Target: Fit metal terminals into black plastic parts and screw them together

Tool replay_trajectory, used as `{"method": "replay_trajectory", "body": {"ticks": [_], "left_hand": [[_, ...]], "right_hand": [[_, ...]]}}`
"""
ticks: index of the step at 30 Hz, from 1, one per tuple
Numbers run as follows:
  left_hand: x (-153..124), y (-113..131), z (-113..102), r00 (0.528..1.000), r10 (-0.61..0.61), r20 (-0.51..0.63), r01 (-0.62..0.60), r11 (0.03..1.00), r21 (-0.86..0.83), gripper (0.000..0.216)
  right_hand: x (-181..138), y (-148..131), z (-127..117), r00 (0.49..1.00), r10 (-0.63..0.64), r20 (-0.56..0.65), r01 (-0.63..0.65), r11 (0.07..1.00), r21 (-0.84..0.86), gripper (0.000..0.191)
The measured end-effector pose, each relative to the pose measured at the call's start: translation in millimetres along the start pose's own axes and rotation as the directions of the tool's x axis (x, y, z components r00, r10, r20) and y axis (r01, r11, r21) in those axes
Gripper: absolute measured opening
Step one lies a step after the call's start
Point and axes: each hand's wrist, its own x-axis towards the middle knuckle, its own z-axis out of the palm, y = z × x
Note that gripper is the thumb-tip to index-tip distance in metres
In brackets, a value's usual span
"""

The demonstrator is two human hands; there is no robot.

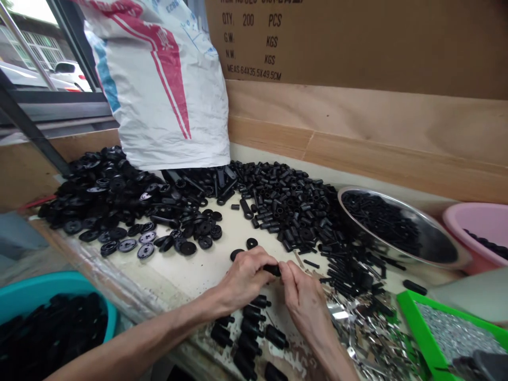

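The counter (234, 227) runs under and past the hands. A big box (357, 42) stands far beyond them, and a white bag (151, 95) stands beyond them to the left. A blue tub (111, 309) is down to the left of the hands. Well to their right are a metal bowl (462, 257), a pink tub (458, 218) and a green tray (423, 330).

The left hand (248, 270) is closed around a black part (272, 269), out in front. The right hand (301, 293) has its fingers close together at the part's other end. I cannot tell if they pinch it or a tiny bit.

Just on the near side of the hands lie some tubes with thin tips (277, 336). These look done, and there are only a few. Much looks left: heaps of discs (127, 245) to the left, plain tubes (293, 201) beyond, and sticks (341, 272) and metal bits (373, 338) to the right.
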Motion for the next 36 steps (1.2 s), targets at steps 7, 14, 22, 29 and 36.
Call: {"method": "replay_trajectory", "body": {"ticks": [7,14,22,29,36], "left_hand": [[-7,-4,8,0.98,0.192,-0.054,-0.185,0.975,0.121,0.031],[-14,17,-18,0.995,-0.022,-0.101,0.021,1.0,-0.017,0.02],[-88,6,-77,0.963,-0.269,0.028,0.266,0.961,0.071,0.017],[-109,-2,-89,0.945,-0.255,0.204,0.167,0.914,0.369,0.019],[-107,5,-100,0.93,-0.238,0.281,0.129,0.924,0.359,0.021]], "right_hand": [[4,0,0,0.998,0.061,0.012,-0.062,0.99,0.13,0.047],[8,-1,-16,0.978,0.096,0.184,-0.152,0.935,0.321,0.065],[9,7,-32,0.969,0.162,0.186,-0.221,0.905,0.363,0.053],[13,17,-32,0.983,0.143,0.118,-0.171,0.944,0.283,0.05],[17,29,-45,0.988,0.149,-0.043,-0.14,0.975,0.171,0.048]]}}
